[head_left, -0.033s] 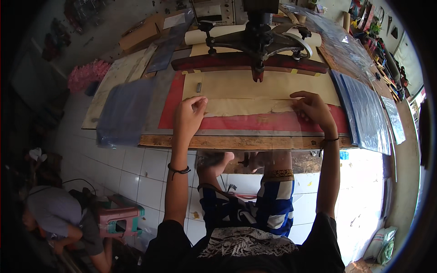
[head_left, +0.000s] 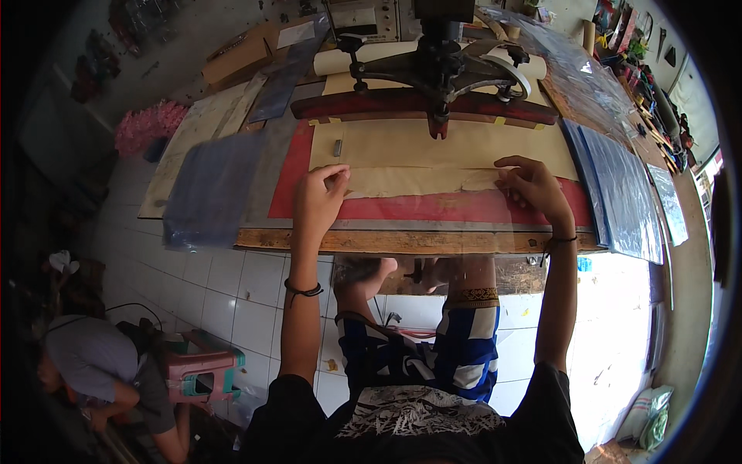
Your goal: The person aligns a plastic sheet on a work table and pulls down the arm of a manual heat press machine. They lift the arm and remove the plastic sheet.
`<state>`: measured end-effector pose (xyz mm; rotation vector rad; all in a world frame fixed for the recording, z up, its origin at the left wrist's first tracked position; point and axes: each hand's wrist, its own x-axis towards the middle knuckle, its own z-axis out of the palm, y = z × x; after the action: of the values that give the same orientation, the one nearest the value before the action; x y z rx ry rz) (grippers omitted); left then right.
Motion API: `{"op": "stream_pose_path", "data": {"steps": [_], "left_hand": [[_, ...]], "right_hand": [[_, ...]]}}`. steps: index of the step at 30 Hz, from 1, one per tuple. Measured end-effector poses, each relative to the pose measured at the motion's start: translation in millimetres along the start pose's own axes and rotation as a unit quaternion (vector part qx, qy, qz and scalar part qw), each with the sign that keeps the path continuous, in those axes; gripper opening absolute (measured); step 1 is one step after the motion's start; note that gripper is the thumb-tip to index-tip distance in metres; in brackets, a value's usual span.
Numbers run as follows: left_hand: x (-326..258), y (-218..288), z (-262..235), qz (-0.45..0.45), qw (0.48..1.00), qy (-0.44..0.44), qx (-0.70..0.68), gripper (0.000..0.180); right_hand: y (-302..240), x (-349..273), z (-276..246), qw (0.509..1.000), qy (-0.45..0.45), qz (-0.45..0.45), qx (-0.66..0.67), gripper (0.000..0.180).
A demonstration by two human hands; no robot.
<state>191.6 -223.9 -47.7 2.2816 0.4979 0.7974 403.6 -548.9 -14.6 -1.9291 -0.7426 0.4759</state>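
Both my hands are over the near side of the work table, their fingers pinched closed. Between my left hand [head_left: 322, 199] and my right hand [head_left: 533, 189] stretches a thin clear plastic sheet [head_left: 417, 203], held at its two far corners. Its near part reaches past the wooden table edge [head_left: 371, 242], and the surfaces below show through. Under it lie tan paper [head_left: 433, 147] with a torn near edge and a red sheet [head_left: 290, 182]. A small metal piece [head_left: 338, 148] rests on the paper, just beyond my left hand. The machine's long dark red bar [head_left: 371, 105] stands beyond both hands.
Bluish plastic sheets lie stacked to the left [head_left: 212, 189] and right [head_left: 618, 185]. The black machine arm [head_left: 440, 69] rises behind the bar. A pale roll [head_left: 371, 58] lies farther back. At lower left, another person [head_left: 100, 359] bends beside a pink and green stool [head_left: 205, 367].
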Motion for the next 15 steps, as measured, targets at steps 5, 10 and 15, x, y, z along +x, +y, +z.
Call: {"op": "stream_pose_path", "data": {"steps": [5,10,15], "left_hand": [[-2,-3,-3,-0.052,0.998,-0.025,-0.033,0.023],[10,-27,5,-0.016,0.997,0.003,-0.08,0.024],[16,-34,8,-0.018,0.997,0.016,-0.078,0.026]], "right_hand": [[2,-1,0,1.0,-0.015,-0.009,-0.005,0.021],[16,11,3,1.0,0.017,-0.009,0.009,0.021],[19,15,5,0.999,0.03,-0.029,0.006,0.025]]}}
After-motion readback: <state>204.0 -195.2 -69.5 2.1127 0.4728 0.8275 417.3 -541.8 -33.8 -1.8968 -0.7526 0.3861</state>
